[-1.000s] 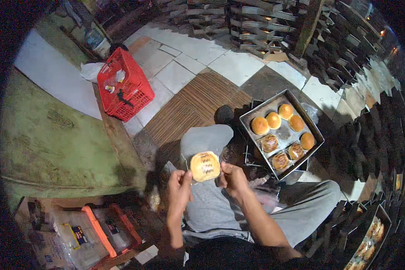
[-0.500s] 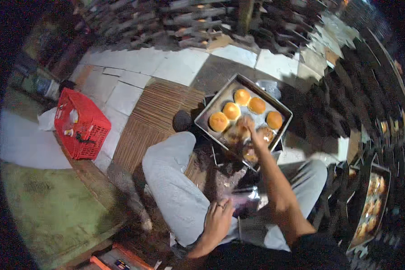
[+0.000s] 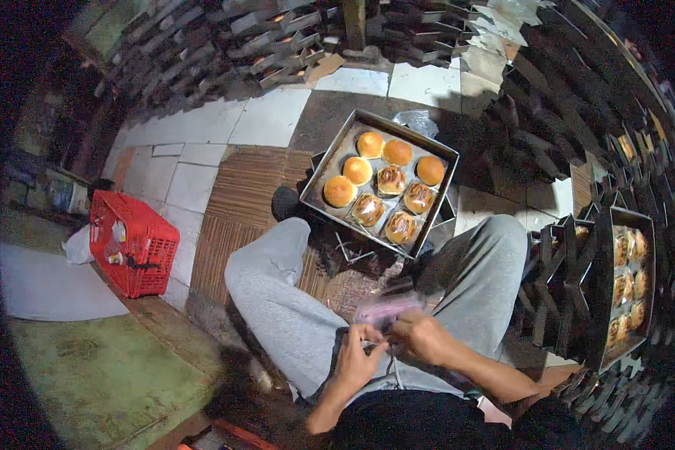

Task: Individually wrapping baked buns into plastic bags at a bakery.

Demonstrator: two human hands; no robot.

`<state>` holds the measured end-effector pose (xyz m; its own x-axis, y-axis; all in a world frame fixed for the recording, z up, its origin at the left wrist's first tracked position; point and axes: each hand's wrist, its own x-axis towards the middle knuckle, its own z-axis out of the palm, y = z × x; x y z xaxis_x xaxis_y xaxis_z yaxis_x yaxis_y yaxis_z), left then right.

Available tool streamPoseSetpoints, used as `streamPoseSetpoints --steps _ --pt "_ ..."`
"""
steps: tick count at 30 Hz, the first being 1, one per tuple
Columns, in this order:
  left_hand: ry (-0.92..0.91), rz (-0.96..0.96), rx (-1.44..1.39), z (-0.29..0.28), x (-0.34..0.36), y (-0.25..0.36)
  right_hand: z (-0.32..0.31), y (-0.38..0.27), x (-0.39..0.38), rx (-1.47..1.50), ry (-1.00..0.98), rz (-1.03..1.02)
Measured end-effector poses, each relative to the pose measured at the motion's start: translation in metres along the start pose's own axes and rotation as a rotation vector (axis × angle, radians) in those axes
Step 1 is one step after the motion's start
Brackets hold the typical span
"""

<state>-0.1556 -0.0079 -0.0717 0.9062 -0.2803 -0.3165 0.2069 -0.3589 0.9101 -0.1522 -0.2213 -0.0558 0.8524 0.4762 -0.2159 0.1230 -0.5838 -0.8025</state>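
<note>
I sit cross-legged in grey trousers. My left hand [image 3: 356, 358] and my right hand [image 3: 420, 336] meet over my lap, both pinching a thin, blurred, pinkish clear plastic bag [image 3: 388, 309]. In front of my knees a square metal tray [image 3: 334, 161] holds several round buns [image 3: 358, 171], some plain golden, some with darker topping. No bun is in either hand.
A red plastic crate [image 3: 133, 244] stands on the left by a green mat [image 3: 105, 371]. A woven brown mat [image 3: 240, 195] covers pale floor tiles. Stacks of dark trays [image 3: 277, 37] line the back. Another tray of buns [image 3: 628, 277] sits in a rack at the right.
A second ago both hands held a bagged bun. Then my right hand reached to the tray. Now it is back at my lap, and both hands hold a plastic bag.
</note>
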Motion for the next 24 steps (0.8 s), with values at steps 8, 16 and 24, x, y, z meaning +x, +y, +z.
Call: streamPoseSetpoints --steps 8,16,24 --pt "-0.01 0.669 0.706 -0.053 0.109 0.113 -0.118 -0.071 0.018 -0.046 0.377 -0.062" --pt "-0.11 0.931 0.951 -0.068 0.102 0.128 -0.053 -0.036 0.052 -0.187 0.346 -0.219" --pt "0.34 -0.019 -0.623 -0.088 0.162 0.07 -0.017 -0.085 0.157 0.41 0.534 -0.224"
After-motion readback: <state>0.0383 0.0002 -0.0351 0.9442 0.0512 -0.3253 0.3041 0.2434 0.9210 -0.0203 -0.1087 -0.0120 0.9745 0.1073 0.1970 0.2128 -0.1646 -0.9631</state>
